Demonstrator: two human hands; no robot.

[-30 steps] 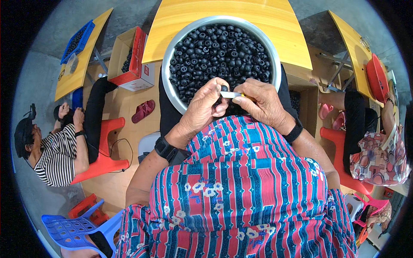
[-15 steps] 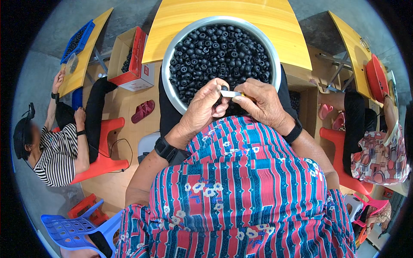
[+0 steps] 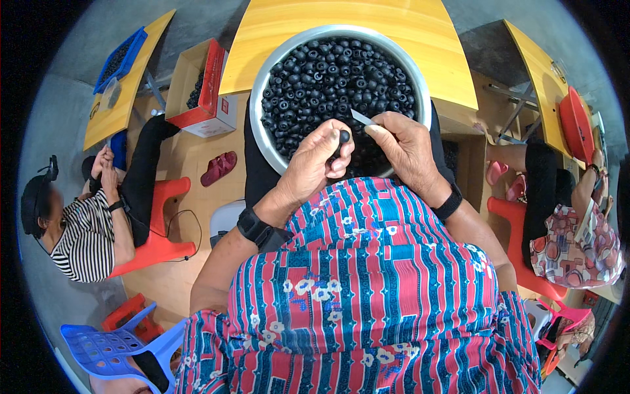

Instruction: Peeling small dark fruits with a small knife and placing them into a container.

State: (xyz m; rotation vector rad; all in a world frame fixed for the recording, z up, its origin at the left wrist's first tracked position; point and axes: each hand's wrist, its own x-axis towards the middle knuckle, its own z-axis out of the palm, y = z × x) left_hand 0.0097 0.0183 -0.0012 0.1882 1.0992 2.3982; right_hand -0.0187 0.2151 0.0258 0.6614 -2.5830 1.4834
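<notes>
My left hand [image 3: 314,155] is closed, pinching a small black ball-shaped part [image 3: 344,136] between thumb and forefinger. More of the fingers curl underneath, where another dark piece partly shows against the palm. My right hand [image 3: 408,150] grips a small knife [image 3: 361,118], its short pale blade pointing up and left, apart from the held part. The handle is mostly hidden in my fingers. Both hands hover over the near side of a wide metal basin [image 3: 257,98] full of black round parts [image 3: 328,75], many with a round hole.
Behind the basin stands a yellow wooden table [image 3: 407,20]. A red-and-white carton [image 3: 220,111] holding black parts and a dark red slipper [image 3: 218,169] lie to the left. Co-workers sit on red stools on both sides; a blue tray [image 3: 134,49] and a red basin [image 3: 575,121] rest on their tables.
The knife has swung away from the black part, up and to the right, in my right hand. My left hand keeps its pinch. The left co-worker's hand has come down from the table.
</notes>
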